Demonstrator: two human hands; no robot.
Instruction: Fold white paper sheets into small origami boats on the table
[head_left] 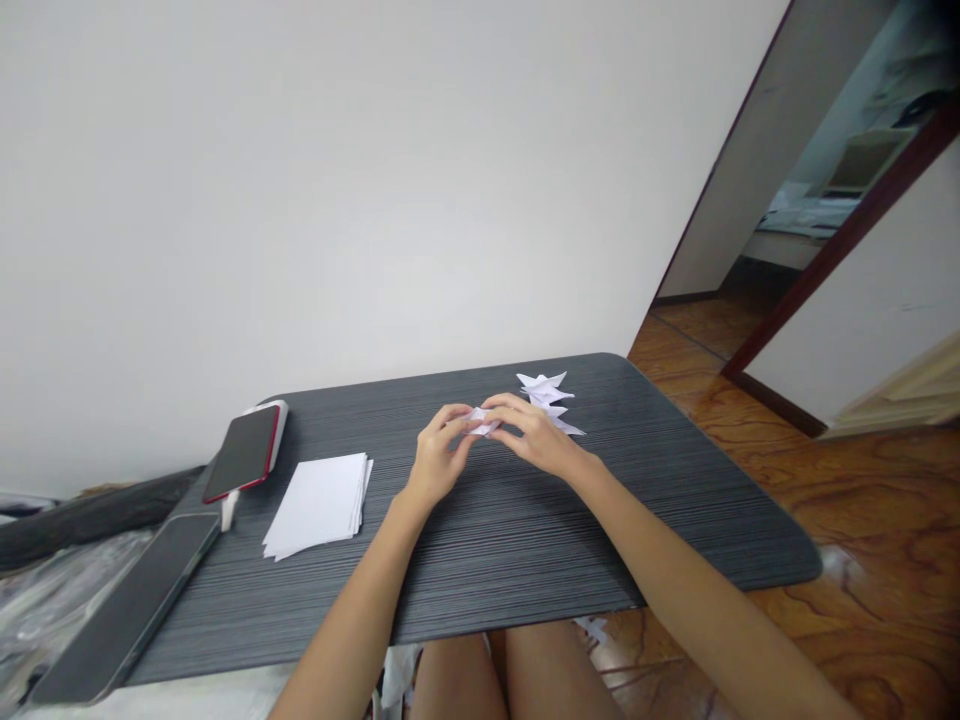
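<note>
A small folded white paper [481, 424] is held between both hands, a little above the middle of the table. My left hand [440, 450] pinches its left side with the fingertips. On the other side, my right hand [531, 432] grips it, its fingers covering part of the paper. Just beyond the right hand lie several pointed folded paper figures [546, 390], partly hidden by that hand. To the left of my left hand rests a stack of white paper sheets [318, 502], slightly fanned at its edges.
The dark table [517, 560] stands against a white wall. At its left end are a phone in a red case [244, 453] with a white plug at its lower end and a long dark flat device [135, 605]. The wooden floor [877, 520] and a doorway lie to the right.
</note>
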